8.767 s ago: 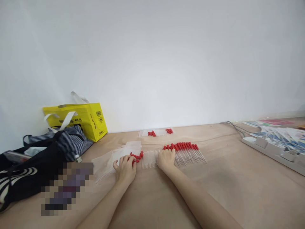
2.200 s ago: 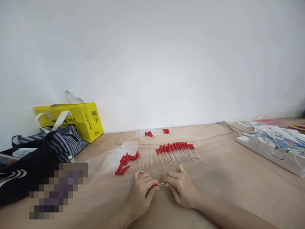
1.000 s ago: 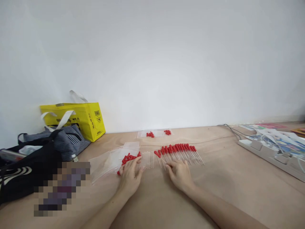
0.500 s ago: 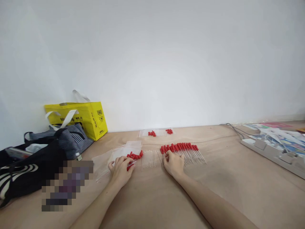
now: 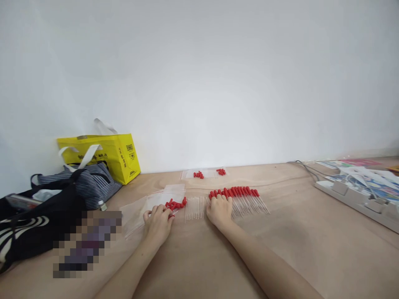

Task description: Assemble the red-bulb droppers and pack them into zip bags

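My left hand (image 5: 158, 224) rests on the left with fingers curled together, and a bit of red rubber bulb (image 5: 172, 216) shows at its fingertips. Just beyond it, several loose red rubber bulbs (image 5: 177, 204) lie on clear plastic bags (image 5: 140, 209). Thin clear tubes (image 5: 194, 208) are lined up between my two hands. My right hand (image 5: 220, 211) is closed over the left end of a row of droppers with red bulbs (image 5: 241, 192), whose clear stems point towards me. Its fingertips, and whatever they may grip, are hidden.
Against the wall lies a clear bag (image 5: 209, 174) with more red bulbs and tubes. A yellow bag (image 5: 124, 160), striped bag (image 5: 107, 189) and black bag (image 5: 59, 216) stand left. On the right are a white power strip (image 5: 352, 201) and printed sheets (image 5: 377, 182).
My right hand has moved a little left along the dropper row, and its fingers now point straight ahead. My left hand has turned slightly, and the clear tube at its fingers no longer shows.
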{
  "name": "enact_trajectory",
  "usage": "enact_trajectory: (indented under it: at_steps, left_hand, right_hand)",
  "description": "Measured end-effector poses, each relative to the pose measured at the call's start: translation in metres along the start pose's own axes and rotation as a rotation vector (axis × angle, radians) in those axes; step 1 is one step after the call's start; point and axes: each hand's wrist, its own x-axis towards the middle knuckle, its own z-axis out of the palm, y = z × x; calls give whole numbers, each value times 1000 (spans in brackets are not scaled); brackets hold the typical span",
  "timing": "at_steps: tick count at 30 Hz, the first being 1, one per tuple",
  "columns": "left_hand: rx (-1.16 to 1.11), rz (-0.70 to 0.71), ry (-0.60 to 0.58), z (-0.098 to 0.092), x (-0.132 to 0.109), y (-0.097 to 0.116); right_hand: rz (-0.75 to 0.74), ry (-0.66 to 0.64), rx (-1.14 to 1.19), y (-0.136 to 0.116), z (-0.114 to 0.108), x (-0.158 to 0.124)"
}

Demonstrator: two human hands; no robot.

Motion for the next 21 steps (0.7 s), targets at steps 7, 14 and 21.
enact_trajectory:
  at_steps: [7,14,21]
  left_hand:
    - [-344,137,113,1,-4,17]
    - [-709,246,23,7,-23,43]
    - [-792,340,-44,3,-30,60]
  right_hand:
    - [31,-89,-41,-11,6,7]
    - [-65,-94,47,14,-13,-8]
    - [-430,-14,588,92,-23,-55]
